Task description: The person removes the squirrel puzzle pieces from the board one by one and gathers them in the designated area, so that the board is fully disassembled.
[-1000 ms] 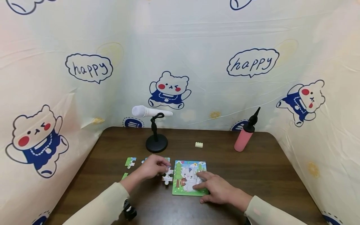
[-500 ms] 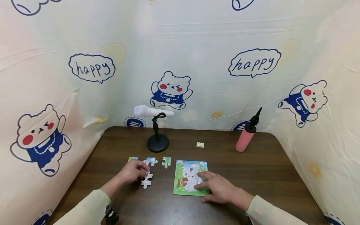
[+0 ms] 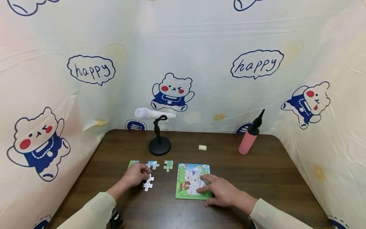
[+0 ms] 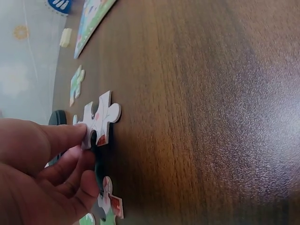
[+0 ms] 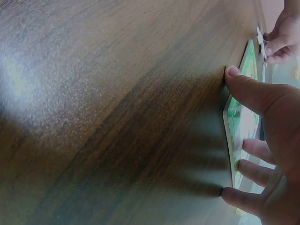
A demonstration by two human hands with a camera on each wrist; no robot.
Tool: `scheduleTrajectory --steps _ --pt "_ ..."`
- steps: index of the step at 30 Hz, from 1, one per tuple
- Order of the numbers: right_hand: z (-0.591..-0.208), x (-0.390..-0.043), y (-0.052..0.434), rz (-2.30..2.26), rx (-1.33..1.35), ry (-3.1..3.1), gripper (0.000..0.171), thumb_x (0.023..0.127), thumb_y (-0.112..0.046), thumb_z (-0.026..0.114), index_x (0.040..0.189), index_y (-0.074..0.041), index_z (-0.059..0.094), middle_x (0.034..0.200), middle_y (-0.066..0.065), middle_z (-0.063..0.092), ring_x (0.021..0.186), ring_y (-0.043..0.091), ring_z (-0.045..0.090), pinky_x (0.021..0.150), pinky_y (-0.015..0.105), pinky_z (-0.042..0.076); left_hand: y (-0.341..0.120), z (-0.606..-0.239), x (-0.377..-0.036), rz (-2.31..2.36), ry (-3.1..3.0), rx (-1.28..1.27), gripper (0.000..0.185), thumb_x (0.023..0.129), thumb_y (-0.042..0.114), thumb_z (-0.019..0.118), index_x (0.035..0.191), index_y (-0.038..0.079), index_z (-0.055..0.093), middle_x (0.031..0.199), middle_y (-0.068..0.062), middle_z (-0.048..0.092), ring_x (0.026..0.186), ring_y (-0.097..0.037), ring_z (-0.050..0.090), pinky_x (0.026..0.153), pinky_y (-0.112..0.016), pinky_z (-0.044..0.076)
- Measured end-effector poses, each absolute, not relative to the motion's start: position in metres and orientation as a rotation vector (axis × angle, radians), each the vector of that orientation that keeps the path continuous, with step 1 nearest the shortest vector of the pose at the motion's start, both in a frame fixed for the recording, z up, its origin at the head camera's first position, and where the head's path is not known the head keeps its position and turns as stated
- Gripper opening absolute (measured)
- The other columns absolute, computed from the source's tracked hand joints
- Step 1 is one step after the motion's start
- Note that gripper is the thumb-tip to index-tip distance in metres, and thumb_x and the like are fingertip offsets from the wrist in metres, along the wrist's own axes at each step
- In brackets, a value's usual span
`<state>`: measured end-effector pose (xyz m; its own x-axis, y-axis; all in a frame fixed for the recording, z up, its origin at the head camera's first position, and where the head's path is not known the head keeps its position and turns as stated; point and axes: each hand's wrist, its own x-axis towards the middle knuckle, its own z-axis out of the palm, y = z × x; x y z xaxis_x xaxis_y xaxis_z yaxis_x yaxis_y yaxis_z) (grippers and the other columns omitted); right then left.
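Observation:
My left hand pinches a mostly white puzzle piece by its end between thumb and fingers; in the left wrist view the piece sits at the table surface just past my fingertips. My right hand rests with straight, spread fingers on the lower right of the green-framed puzzle board. The right wrist view shows the thumb and fingers pressing along the edge of the board. Three loose pieces lie in a row beyond my left hand.
A white microphone on a black stand is behind the pieces. A small pale brick and a pink pump bottle stand further back on the dark wooden table. Printed curtains close in three sides.
My left hand has carried the white piece from the board's left edge over to the left, near the loose pieces. The right hand has stayed on the board.

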<state>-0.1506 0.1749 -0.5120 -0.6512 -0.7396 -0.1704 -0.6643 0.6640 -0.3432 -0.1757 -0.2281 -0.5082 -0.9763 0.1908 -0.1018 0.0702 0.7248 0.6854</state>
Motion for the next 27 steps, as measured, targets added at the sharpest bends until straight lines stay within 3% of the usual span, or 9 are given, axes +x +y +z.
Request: scheduleTrajectory --steps 8,16,27 --pt "-0.511 -0.150 0.174 -0.360 -1.133 2.591 0.048 0.090 -0.054 0.074 0.136 -0.044 0.064 0.159 0.004 0.044 0.147 0.029 0.040 0.111 0.055 0.043 -0.221 -0.511 -0.176 0.974 2.833 0.216 0.012 0.080 -0.003 0.075 0.084 0.007 0.075 0.072 0.003 0.066 0.066 -0.010 0.056 0.063 -0.029 0.048" --pt "-0.511 -0.149 0.174 -0.354 -1.142 2.596 0.048 0.090 -0.053 0.074 0.136 -0.044 0.064 0.159 0.006 0.045 0.147 0.029 0.040 0.112 0.056 0.042 -0.217 -0.509 -0.177 0.939 2.803 0.102 0.010 0.083 -0.002 0.074 0.085 0.008 0.075 0.073 0.002 0.064 0.066 -0.014 0.055 0.063 -0.030 0.048" --pt "-0.517 -0.145 0.178 -0.350 -1.173 2.628 0.050 0.092 -0.054 0.071 0.140 -0.044 0.061 0.160 0.006 0.042 0.148 0.031 0.038 0.111 0.060 0.039 -0.204 -0.496 -0.179 1.015 2.829 0.144 0.005 0.085 0.006 0.076 0.086 0.010 0.074 0.074 0.003 0.065 0.067 -0.012 0.056 0.063 -0.030 0.048"
